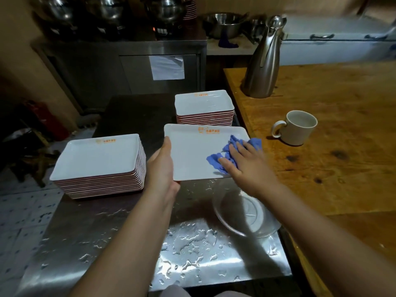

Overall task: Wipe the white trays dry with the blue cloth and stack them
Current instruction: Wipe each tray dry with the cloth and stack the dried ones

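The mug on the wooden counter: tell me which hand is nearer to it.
Right. The right hand presses the blue cloth on the tray's right side, close to the mug. The left hand grips the tray's far edge.

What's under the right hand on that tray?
The blue cloth, bunched and pressed flat by the right hand on the white tray. The tray surface beneath the cloth is covered, so its wetness is unknown.

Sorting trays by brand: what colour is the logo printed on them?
Orange, on the held white rectangular tray, in the head view.
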